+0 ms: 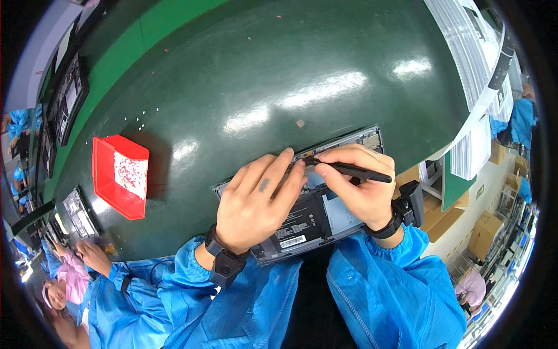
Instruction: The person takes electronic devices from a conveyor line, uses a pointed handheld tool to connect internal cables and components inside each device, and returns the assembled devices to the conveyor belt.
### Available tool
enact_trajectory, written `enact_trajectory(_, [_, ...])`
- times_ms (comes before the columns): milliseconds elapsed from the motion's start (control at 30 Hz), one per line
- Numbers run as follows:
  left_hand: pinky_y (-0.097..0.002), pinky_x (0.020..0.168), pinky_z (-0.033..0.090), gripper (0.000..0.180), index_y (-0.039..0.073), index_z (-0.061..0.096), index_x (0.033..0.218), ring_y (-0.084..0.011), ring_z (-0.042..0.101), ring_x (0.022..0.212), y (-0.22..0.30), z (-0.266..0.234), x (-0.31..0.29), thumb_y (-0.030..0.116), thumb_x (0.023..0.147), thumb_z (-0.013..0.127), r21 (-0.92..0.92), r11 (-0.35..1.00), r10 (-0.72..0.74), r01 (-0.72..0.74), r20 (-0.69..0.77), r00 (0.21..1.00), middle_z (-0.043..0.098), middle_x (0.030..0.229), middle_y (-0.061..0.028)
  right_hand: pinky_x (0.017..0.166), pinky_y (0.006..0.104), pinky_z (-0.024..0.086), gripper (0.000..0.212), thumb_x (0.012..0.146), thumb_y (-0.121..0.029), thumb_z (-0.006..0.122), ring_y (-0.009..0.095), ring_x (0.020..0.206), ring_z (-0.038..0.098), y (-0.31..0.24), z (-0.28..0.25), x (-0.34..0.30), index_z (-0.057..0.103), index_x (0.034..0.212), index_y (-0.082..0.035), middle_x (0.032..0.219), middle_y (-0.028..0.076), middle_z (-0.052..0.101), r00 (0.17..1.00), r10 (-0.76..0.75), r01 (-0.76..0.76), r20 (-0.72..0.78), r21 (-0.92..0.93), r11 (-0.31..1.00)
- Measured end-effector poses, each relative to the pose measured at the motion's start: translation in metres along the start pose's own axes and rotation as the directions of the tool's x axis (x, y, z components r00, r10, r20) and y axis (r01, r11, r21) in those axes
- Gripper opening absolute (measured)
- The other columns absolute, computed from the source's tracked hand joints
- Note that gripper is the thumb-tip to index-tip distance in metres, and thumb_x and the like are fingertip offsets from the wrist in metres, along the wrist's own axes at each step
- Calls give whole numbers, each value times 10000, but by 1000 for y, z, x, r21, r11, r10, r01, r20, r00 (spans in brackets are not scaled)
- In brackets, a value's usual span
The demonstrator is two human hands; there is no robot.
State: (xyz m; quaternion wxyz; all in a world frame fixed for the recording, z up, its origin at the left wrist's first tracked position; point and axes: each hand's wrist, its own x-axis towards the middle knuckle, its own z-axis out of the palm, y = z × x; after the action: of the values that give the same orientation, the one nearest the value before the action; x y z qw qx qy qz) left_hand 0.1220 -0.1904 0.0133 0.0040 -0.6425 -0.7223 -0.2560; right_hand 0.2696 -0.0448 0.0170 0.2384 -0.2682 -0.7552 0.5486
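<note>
An opened laptop base (349, 218) with its inner parts showing lies at the table's near edge, tilted up to the right. A black battery (299, 224) with a white label sits in its near part. My left hand (256, 195) rests over the left half of the base, fingers stretched out and apart, fingertips near the far edge. Black tweezers (367, 172) are pinched in my right hand (366, 189), their tip reaching toward my left fingertips. What the tip touches is hidden among the fingers. Both wrists carry black devices on straps.
A red bin (119, 177) with small white and red bits stands at the left, several white specks (141, 120) beyond it. Another opened device (80, 212) lies at the left edge near a co-worker's hand (93, 257). Stacked white sheets (471, 148) are at the right.
</note>
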Motion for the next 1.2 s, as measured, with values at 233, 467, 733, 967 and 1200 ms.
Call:
enact_trajectory(233, [-351, 782, 583, 278, 41, 746, 1073, -245, 692, 969, -3, 2, -1, 127, 812, 787, 0, 1000, 19, -19, 8, 1000, 707, 1170, -118, 641, 251, 568, 155, 833, -17, 812, 151, 763, 737, -3, 1, 2, 763, 980, -9, 927, 116, 765, 999, 29, -27, 34, -31, 999])
enact_trajectory(467, [-365, 762, 603, 344, 22, 745, 1048, -275, 711, 930, -2, 1, 3, 13, 715, 829, -88, 996, -34, 33, -9, 999, 728, 1142, -118, 695, 289, 584, 148, 833, 15, 799, 215, 812, 752, 3, 0, 3, 747, 972, 6, 938, 140, 759, 995, -79, 80, 64, -17, 997])
enact_trajectory(733, [-356, 779, 592, 266, 10, 743, 1031, -249, 694, 957, -4, 3, -2, 79, 780, 795, -42, 999, 3, -4, -24, 1000, 718, 1158, -119, 715, 308, 592, 163, 831, 23, 797, 249, 826, 758, 0, 3, 3, 735, 982, 15, 948, 155, 756, 991, -112, 114, 74, -23, 993])
enact_trajectory(967, [-370, 813, 594, 256, -10, 734, 1040, -261, 692, 966, -4, 3, -3, 75, 801, 766, 3, 999, 43, -43, -12, 999, 707, 1166, -150, 719, 312, 594, 158, 831, 30, 791, 260, 824, 757, 0, 6, 3, 732, 976, 16, 948, 158, 755, 988, -135, 139, 73, -45, 989])
enact_trajectory(1200, [-374, 803, 594, 306, 2, 742, 1043, -280, 706, 978, -2, 2, -3, 27, 745, 808, -4, 1000, 17, -17, -18, 1000, 718, 1176, -136, 700, 308, 594, 166, 822, 31, 797, 247, 818, 757, 1, 7, 2, 735, 973, 10, 952, 154, 756, 986, -162, 166, 51, -81, 983])
